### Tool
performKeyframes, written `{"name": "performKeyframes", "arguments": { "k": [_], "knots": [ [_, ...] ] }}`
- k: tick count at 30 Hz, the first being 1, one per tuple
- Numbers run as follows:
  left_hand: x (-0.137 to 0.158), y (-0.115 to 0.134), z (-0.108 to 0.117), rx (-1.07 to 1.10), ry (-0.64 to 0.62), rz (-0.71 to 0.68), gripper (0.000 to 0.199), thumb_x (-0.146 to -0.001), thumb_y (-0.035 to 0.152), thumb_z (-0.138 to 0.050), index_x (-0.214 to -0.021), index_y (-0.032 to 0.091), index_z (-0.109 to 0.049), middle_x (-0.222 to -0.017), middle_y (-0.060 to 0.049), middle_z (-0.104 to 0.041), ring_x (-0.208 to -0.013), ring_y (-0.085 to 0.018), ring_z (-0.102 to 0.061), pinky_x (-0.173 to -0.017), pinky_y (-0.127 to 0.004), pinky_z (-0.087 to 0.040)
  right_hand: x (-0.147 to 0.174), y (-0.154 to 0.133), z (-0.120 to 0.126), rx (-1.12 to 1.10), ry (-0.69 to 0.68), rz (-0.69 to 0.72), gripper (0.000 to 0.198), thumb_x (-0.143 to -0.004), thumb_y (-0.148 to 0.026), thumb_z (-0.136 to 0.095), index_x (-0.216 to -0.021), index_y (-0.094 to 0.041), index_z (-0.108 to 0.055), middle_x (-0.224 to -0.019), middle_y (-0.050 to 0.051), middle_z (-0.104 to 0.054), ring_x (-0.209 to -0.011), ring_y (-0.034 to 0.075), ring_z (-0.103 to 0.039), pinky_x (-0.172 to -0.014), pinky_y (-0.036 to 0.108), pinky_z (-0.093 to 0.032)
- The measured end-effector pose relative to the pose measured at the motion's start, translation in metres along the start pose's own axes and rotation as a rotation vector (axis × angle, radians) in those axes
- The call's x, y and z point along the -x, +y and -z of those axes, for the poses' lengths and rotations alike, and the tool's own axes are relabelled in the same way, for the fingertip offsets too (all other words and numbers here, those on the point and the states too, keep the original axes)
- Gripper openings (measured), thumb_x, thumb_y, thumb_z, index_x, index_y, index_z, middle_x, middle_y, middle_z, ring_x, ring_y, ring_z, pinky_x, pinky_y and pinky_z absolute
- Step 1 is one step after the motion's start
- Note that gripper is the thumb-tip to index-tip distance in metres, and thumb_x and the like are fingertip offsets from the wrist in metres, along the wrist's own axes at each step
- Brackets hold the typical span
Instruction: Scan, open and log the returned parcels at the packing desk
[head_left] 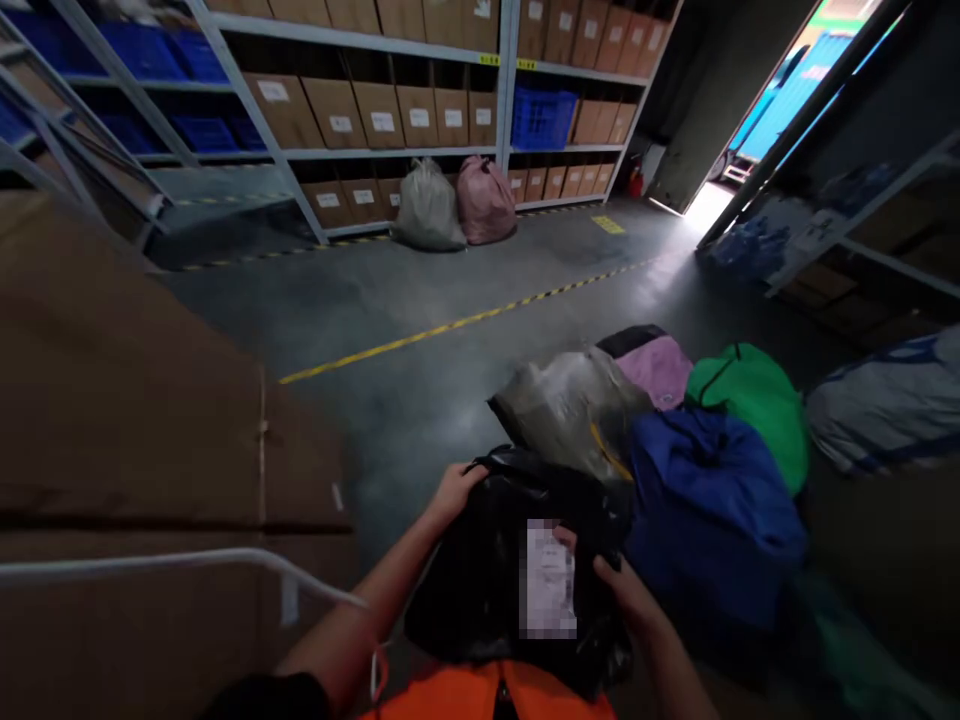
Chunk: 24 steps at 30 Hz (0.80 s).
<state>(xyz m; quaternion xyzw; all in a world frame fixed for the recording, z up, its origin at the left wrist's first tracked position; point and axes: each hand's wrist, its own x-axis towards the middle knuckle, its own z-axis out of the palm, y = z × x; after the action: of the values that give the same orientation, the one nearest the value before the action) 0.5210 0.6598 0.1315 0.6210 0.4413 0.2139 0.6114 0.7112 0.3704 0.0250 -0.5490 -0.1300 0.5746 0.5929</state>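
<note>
A bulky black plastic bag [480, 570] is close in front of my body, with a white label [549, 590] on its upper side, blurred out. My left hand [456, 492] grips the bag's far left edge, fingers curled over the plastic. At the bag's right side, my right hand [626, 590] holds on, with the thumb on top and the other fingers mostly hidden. Just beyond the bag lies a greyish clear plastic sack [574, 400]. A blue cloth sack [712, 490] stands right of my right hand.
Large brown cartons [135, 400] rise on the left, with a white cord [187, 565] across them. Green [757, 400] and pink [660, 370] sacks lie to the right. Shelving [390, 40] with boxes stands behind two full sacks [427, 205]. Yellow-black tape [450, 325] marks the floor.
</note>
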Motion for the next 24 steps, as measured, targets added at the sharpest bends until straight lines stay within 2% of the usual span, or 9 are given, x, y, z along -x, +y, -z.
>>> {"name": "performKeyframes", "arguments": {
  "k": [3, 7, 9, 11, 13, 16, 18, 20, 24],
  "knots": [
    [-0.086, 0.051, 0.031, 0.01, 0.118, 0.059, 0.057, -0.05, 0.071, -0.078, -0.056, 0.016, -0.062, -0.055, -0.001, -0.054, -0.055, -0.017, -0.049, -0.053, -0.027, -0.038, -0.111, -0.106, -0.033, 0.073, -0.114, 0.013, 0.086, -0.058, -0.07, -0.093, -0.125, -0.02, -0.073, -0.122, 0.016, -0.076, -0.116, 0.04, -0.071, -0.112, 0.061, -0.048],
    [-0.164, 0.125, 0.096, 0.067, 0.281, 0.104, 0.062, -0.052, 0.072, -0.08, -0.072, 0.015, -0.068, -0.065, -0.002, -0.062, -0.06, -0.018, -0.054, -0.055, -0.027, -0.043, -0.241, -0.276, -0.102, 0.311, -0.29, 0.2, 0.073, -0.063, -0.054, -0.092, -0.124, -0.019, -0.074, -0.114, 0.012, -0.078, -0.114, 0.035, -0.07, -0.109, 0.056, -0.052],
    [-0.204, 0.147, 0.13, 0.138, 0.375, 0.101, 0.068, -0.052, 0.074, -0.083, -0.082, 0.014, -0.071, -0.074, -0.005, -0.069, -0.066, -0.021, -0.062, -0.06, -0.028, -0.049, -0.309, -0.339, -0.14, 0.411, -0.351, 0.285, 0.066, -0.062, -0.05, -0.09, -0.118, -0.019, -0.076, -0.111, 0.01, -0.078, -0.111, 0.033, -0.069, -0.107, 0.053, -0.053],
    [-0.254, 0.157, 0.162, 0.241, 0.455, 0.055, 0.078, -0.055, 0.072, -0.088, -0.104, 0.014, -0.073, -0.092, -0.008, -0.075, -0.08, -0.025, -0.07, -0.068, -0.03, -0.056, -0.38, -0.382, -0.175, 0.49, -0.39, 0.322, 0.059, -0.063, -0.048, -0.088, -0.113, -0.018, -0.077, -0.109, 0.009, -0.078, -0.108, 0.032, -0.069, -0.106, 0.052, -0.054],
    [-0.321, 0.167, 0.19, 0.321, 0.458, -0.043, 0.09, -0.062, 0.068, -0.091, -0.135, 0.021, -0.065, -0.121, -0.009, -0.075, -0.101, -0.029, -0.074, -0.081, -0.032, -0.06, -0.449, -0.411, -0.2, 0.534, -0.419, 0.319, 0.054, -0.065, -0.048, -0.087, -0.11, -0.017, -0.078, -0.109, 0.009, -0.078, -0.106, 0.032, -0.07, -0.105, 0.052, -0.055],
    [-0.446, 0.21, 0.218, 0.252, 0.264, -0.132, 0.094, -0.068, 0.067, -0.091, -0.146, 0.024, -0.06, -0.139, -0.011, -0.07, -0.122, -0.033, -0.069, -0.097, -0.036, -0.059, -0.536, -0.453, -0.215, 0.495, -0.366, 0.321, 0.057, -0.071, -0.051, -0.086, -0.116, -0.019, -0.077, -0.118, 0.009, -0.078, -0.114, 0.033, -0.07, -0.109, 0.052, -0.053],
    [-0.539, 0.261, 0.221, 0.136, 0.068, -0.105, 0.085, -0.068, 0.069, -0.089, -0.131, 0.016, -0.071, -0.127, -0.016, -0.075, -0.116, -0.037, -0.071, -0.097, -0.041, -0.059, -0.578, -0.487, -0.21, 0.402, -0.243, 0.305, 0.064, -0.073, -0.056, -0.087, -0.124, -0.019, -0.075, -0.127, 0.011, -0.076, -0.121, 0.034, -0.068, -0.113, 0.054, -0.05],
    [-0.633, 0.319, 0.207, 0.046, -0.074, -0.095, 0.078, -0.066, 0.071, -0.087, -0.118, 0.014, -0.077, -0.114, -0.016, -0.078, -0.105, -0.038, -0.073, -0.092, -0.044, -0.059, -0.609, -0.524, -0.197, 0.287, -0.139, 0.261, 0.074, -0.073, -0.061, -0.088, -0.131, -0.019, -0.071, -0.133, 0.013, -0.073, -0.125, 0.035, -0.067, -0.116, 0.056, -0.048],
    [-0.808, 0.405, 0.139, -0.049, -0.287, -0.121, 0.065, -0.059, 0.063, -0.091, -0.101, 0.015, -0.08, -0.102, -0.012, -0.08, -0.1, -0.035, -0.073, -0.093, -0.042, -0.056, -0.672, -0.583, -0.16, 0.067, 0.019, 0.257, 0.084, -0.071, -0.063, -0.09, -0.14, -0.02, -0.067, -0.142, 0.014, -0.069, -0.136, 0.036, -0.062, -0.123, 0.057, -0.041]
  ]
}}
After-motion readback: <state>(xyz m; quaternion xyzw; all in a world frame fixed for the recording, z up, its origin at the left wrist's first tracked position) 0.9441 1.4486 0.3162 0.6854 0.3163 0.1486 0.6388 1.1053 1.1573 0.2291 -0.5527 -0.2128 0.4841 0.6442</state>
